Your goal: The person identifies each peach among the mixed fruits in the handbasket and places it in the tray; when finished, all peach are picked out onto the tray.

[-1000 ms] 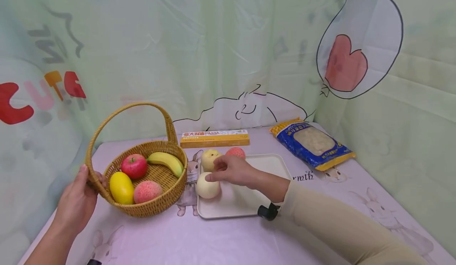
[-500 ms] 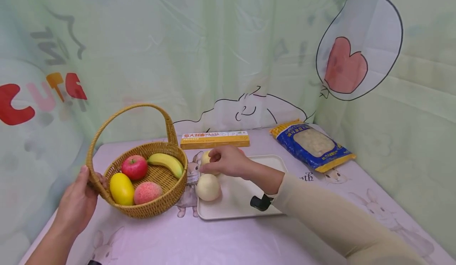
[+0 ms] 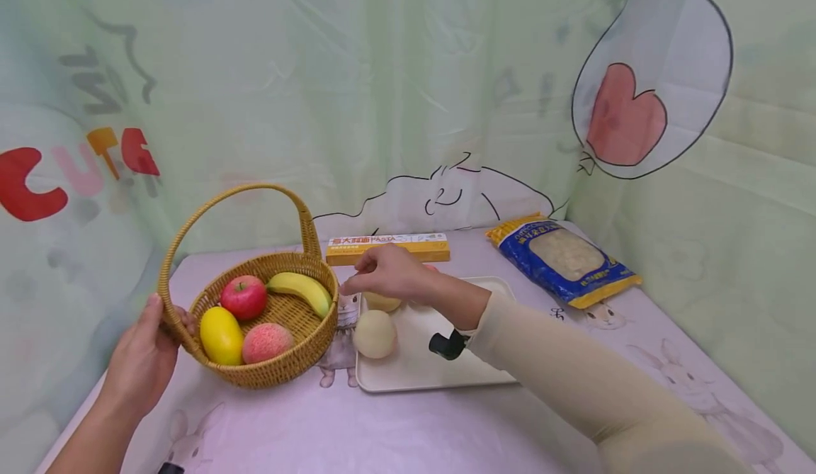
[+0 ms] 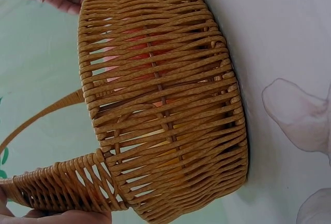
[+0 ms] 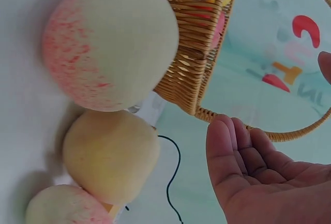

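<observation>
My left hand (image 3: 142, 357) grips the wicker basket (image 3: 280, 375) at the base of its handle (image 4: 57, 182), thumb outside and fingers behind. Inside the basket are a red apple (image 3: 244, 297), a banana (image 3: 299, 291), a yellow mango-like fruit (image 3: 221, 336) and a pink peach (image 3: 268, 343). My right hand (image 3: 395, 273) is above the left end of the white tray (image 3: 446, 368), fingers loosely bent and holding nothing, fingertips near the basket's right rim. Below it on the tray lie a pale peach (image 5: 111, 43), a yellowish pear-like fruit (image 5: 111, 157) and another peach (image 5: 67, 206).
A pasta box (image 3: 421, 249) lies at the back of the table behind the tray. To the right is a blue and yellow bag (image 3: 567, 258) with a see-through window. Printed curtains (image 3: 421, 91) hang round the table's back and sides.
My right hand has moved left and up from over the pale peach toward the basket, with nothing in it. The left hand keeps its grip, and the basket's contents look the same.
</observation>
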### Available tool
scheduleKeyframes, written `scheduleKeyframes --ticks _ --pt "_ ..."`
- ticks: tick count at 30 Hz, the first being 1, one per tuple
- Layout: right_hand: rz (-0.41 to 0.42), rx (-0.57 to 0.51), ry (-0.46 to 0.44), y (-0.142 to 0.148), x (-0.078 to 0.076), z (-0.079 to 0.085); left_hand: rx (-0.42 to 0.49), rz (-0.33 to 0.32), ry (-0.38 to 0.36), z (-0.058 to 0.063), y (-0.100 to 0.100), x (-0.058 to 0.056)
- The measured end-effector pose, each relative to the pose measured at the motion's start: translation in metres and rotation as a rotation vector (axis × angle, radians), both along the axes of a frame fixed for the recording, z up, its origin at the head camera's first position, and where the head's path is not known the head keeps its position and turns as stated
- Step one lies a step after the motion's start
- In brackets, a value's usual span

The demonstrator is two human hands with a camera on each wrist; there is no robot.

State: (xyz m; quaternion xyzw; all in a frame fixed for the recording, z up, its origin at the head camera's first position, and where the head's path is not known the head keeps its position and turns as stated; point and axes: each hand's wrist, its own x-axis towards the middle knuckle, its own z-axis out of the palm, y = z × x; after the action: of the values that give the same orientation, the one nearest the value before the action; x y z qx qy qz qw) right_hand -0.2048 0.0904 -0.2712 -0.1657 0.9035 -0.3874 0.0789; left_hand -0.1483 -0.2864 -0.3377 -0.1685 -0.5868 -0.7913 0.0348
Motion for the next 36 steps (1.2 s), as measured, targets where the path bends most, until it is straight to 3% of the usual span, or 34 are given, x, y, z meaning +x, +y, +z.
scheduleKeyframes --ticks 5,12,18,28,36 --pt "0.03 -0.032 -0.032 -0.011 -0.007 0.007 0.003 0.003 -0.016 0.001 -0.001 -0.001" --pt "0.117 -0.028 -0.038 -0.027 -0.017 0.012 -0.064 0.04 -0.015 0.002 -0.001 0.003" --pt "0.17 -0.044 -0.055 -0.042 -0.024 0.011 -0.047 0.04 -0.013 0.002 -0.001 0.002" --pt "0.27 0.034 -0.065 -0.067 -0.035 0.015 -0.122 0.078 -0.052 0.005 0.001 0.002" --pt "0.384 0.128 -0.085 -0.083 -0.046 0.007 -0.152 0.095 -0.076 0.005 0.003 0.002"
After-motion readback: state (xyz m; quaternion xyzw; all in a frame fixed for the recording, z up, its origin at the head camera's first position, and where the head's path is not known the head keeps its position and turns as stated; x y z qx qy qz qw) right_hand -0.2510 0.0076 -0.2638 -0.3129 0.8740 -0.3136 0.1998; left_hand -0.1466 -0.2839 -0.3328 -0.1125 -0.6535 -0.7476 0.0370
